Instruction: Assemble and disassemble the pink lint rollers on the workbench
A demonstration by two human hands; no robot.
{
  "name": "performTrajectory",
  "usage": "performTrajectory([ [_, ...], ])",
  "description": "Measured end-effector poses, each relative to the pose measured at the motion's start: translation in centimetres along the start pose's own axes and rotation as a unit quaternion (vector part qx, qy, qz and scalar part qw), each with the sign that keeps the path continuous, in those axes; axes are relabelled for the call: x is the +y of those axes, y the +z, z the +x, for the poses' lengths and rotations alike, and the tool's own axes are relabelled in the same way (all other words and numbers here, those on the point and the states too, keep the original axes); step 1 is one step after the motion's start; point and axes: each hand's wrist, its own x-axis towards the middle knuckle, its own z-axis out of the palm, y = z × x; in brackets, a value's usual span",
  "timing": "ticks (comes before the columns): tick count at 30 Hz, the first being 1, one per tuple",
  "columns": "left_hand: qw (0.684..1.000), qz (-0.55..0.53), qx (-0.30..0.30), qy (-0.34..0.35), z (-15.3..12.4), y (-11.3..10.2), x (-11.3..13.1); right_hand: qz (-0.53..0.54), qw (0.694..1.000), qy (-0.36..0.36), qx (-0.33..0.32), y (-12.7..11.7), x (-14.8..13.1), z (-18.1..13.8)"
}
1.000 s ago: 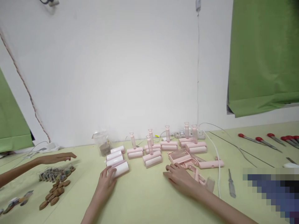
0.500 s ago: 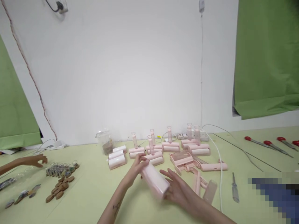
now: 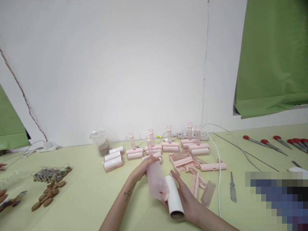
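My left hand [image 3: 142, 168] is closed on the upper end of a blurred, translucent pink plastic piece [image 3: 155, 181]. My right hand [image 3: 189, 200] wraps around a white lint roller refill [image 3: 173, 195], a tube whose open hollow end faces down towards me. The pink piece and the tube lie side by side; whether they are joined cannot be seen. Behind my hands stand several pink lint rollers [image 3: 198, 149] with their handles upright. To the right lie loose pink lint roller parts [image 3: 183, 162] and a clear pinkish cover [image 3: 208, 193].
Three white refill rolls [image 3: 113, 163] lie at the left, beside a plastic cup [image 3: 102, 144]. Farther left are cork stoppers [image 3: 48, 194] and small glass bottles [image 3: 48, 175]. At the right are a screwdriver [image 3: 232, 189], a white cable [image 3: 219, 179] and red-handled tools [image 3: 276, 147].
The white tube has come into view in my right hand, tilted with its hollow end towards me. The pink piece now shows beside it. Another person's hand at the left has mostly left view.
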Motion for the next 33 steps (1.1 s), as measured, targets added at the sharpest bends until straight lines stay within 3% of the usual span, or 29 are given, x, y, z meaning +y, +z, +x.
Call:
performTrajectory([
  [4,0.991,-0.066,0.091,0.077,-2.7,-2.5,-1.8,0.056,0.998,-0.015,0.008,0.5,-0.5,-0.5],
  [8,0.983,0.017,0.169,0.074,-6.4,-4.5,-5.7,0.048,0.998,-0.037,0.002,0.7,-1.0,-1.0],
  [11,0.975,0.088,0.193,0.063,-8.5,-4.2,-7.0,0.032,0.998,-0.044,-0.025,0.9,-1.0,-1.3],
  [14,0.953,0.151,0.235,0.119,-8.6,-1.9,-5.6,0.008,0.997,-0.061,-0.05,1.0,-0.6,-1.4],
  [17,0.978,0.063,0.121,0.155,-6.8,1.6,-3.2,-0.028,0.993,-0.095,-0.063,1.1,-0.2,-1.4],
  [19,0.993,-0.051,0.025,0.108,-5.3,3.7,-2.0,-0.046,0.99,-0.123,-0.052,1.4,-0.2,-1.4],
  [21,0.986,-0.15,0.008,0.075,-4.2,4.8,-1.4,-0.06,0.985,-0.157,-0.033,1.8,-0.3,-1.5],
  [23,0.972,-0.209,0.062,0.084,-3.8,5.0,-1.3,-0.069,0.982,-0.177,-0.011,2.1,-0.3,-1.6],
  [26,0.966,-0.2,0.113,0.12,-4.2,4.4,-1.5,-0.103,0.985,-0.134,0.023,2.0,0.0,-1.8],
  [30,0.983,-0.122,0.002,0.137,-5.5,4.1,-1.6,-0.182,0.979,-0.091,-0.006,1.5,0.8,-2.1],
  [33,0.987,-0.042,-0.026,0.155,-6.2,4.4,-1.5,-0.227,0.968,-0.102,-0.03,1.5,1.1,-2.4],
])
